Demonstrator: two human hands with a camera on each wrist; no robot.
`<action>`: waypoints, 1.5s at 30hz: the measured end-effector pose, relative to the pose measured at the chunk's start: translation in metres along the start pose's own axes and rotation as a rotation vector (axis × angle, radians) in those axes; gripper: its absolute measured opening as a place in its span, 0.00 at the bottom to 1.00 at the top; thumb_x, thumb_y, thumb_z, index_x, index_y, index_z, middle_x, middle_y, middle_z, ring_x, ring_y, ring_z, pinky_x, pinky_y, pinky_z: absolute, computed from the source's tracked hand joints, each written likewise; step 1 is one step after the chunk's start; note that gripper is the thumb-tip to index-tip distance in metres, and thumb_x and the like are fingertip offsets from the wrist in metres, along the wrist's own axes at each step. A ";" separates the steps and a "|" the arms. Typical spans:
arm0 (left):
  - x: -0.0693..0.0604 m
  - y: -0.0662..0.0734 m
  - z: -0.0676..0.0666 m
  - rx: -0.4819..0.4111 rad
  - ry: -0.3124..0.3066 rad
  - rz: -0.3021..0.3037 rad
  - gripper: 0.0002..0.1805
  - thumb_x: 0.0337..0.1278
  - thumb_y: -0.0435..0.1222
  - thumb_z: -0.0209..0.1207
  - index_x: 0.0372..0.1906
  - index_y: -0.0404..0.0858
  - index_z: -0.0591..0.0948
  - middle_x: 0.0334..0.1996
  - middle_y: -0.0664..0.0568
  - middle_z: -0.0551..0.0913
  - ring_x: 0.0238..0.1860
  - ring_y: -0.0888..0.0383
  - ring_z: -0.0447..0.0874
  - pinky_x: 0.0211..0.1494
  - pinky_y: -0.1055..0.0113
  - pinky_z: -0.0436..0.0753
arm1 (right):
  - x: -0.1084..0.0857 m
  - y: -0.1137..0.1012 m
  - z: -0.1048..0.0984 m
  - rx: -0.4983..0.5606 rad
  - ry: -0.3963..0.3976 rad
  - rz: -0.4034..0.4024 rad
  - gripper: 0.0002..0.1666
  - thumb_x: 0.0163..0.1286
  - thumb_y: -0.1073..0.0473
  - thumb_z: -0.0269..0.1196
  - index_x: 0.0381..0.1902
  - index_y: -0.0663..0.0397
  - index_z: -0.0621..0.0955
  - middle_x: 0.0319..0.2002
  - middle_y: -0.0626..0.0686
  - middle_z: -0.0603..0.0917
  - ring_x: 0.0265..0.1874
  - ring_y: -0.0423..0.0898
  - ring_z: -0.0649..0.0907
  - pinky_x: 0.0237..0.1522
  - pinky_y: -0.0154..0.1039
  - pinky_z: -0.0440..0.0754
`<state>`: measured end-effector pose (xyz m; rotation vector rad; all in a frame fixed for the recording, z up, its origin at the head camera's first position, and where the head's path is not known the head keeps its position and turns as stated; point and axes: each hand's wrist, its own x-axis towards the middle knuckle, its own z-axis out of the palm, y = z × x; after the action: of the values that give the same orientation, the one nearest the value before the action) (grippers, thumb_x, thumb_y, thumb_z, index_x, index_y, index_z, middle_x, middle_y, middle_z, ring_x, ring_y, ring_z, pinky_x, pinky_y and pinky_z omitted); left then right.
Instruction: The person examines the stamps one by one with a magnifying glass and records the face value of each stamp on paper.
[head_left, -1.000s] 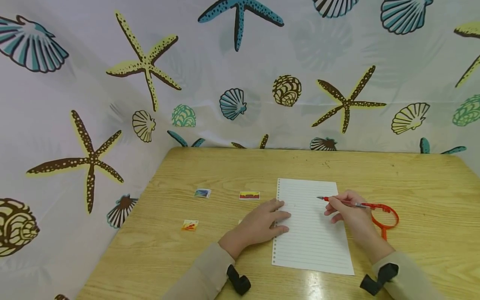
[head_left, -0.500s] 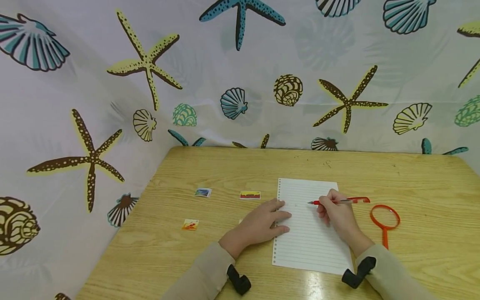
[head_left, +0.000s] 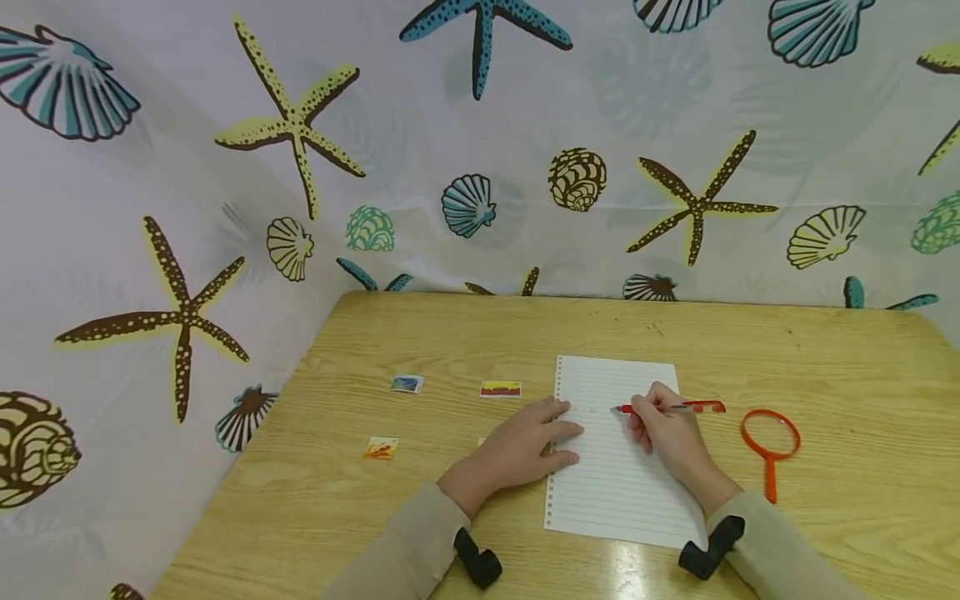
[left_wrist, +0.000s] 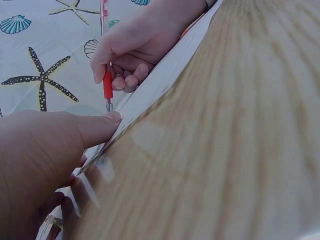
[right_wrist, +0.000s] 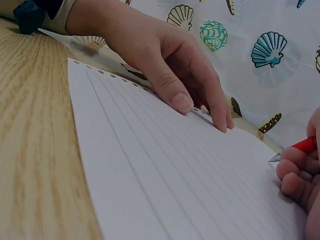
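In the head view, we have a sheet of lined paper [head_left: 622, 500] on the wooden table [head_left: 300, 525], and here is the left hand [head_left: 517, 446] at its nine o'clock edge: fingers spread and relaxed, resting on the holed margin, gripping nothing. Across from it, our right hand [head_left: 671, 429] pinches a red pen [head_left: 627, 409] over the upper half of the page, its tip aimed at nine o'clock, with faint marks just beside it. Counting from the page's middle, we spot a red magnifying glass [head_left: 770, 479] at three o'clock, a red-and-yellow card [head_left: 500, 389] at ten, a blue card [head_left: 407, 383] at half past nine and an orange card [head_left: 382, 448] at nine.

Over to the left wrist view: we see the left thumb stretched straight towards two o'clock, the pen standing nearly upright above it, thumb and fingers of the right hand closed about its red grip.

And the right wrist view: left thumb and fingertips press the paper around twelve o'clock; at three, we catch the pen tip close over the sheet, contact hard to tell.
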<state>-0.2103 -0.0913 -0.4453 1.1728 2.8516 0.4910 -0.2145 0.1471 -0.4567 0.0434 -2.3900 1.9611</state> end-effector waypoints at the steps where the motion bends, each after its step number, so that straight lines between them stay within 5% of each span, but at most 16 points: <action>1: 0.000 0.000 0.001 0.005 0.002 0.000 0.24 0.63 0.52 0.53 0.59 0.47 0.76 0.66 0.46 0.64 0.69 0.48 0.56 0.68 0.58 0.61 | 0.000 0.000 0.000 -0.009 0.000 -0.002 0.17 0.69 0.59 0.54 0.22 0.62 0.68 0.20 0.58 0.78 0.12 0.42 0.73 0.12 0.33 0.72; 28: -0.001 0.000 0.002 -0.006 0.015 0.011 0.24 0.62 0.51 0.55 0.59 0.46 0.77 0.66 0.46 0.65 0.68 0.48 0.56 0.68 0.58 0.61 | -0.003 0.000 0.002 -0.083 0.074 0.025 0.14 0.66 0.61 0.49 0.20 0.59 0.66 0.19 0.58 0.78 0.10 0.48 0.76 0.14 0.38 0.76; 45: 0.001 0.001 0.001 -0.028 0.004 -0.002 0.24 0.62 0.51 0.54 0.59 0.46 0.76 0.66 0.46 0.64 0.69 0.48 0.55 0.68 0.58 0.59 | -0.001 -0.001 -0.001 -0.039 0.094 0.046 0.14 0.66 0.63 0.49 0.21 0.62 0.66 0.19 0.59 0.80 0.10 0.51 0.78 0.14 0.38 0.77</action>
<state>-0.2100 -0.0896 -0.4457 1.1663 2.8386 0.5319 -0.2138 0.1481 -0.4551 -0.1046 -2.3892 1.8897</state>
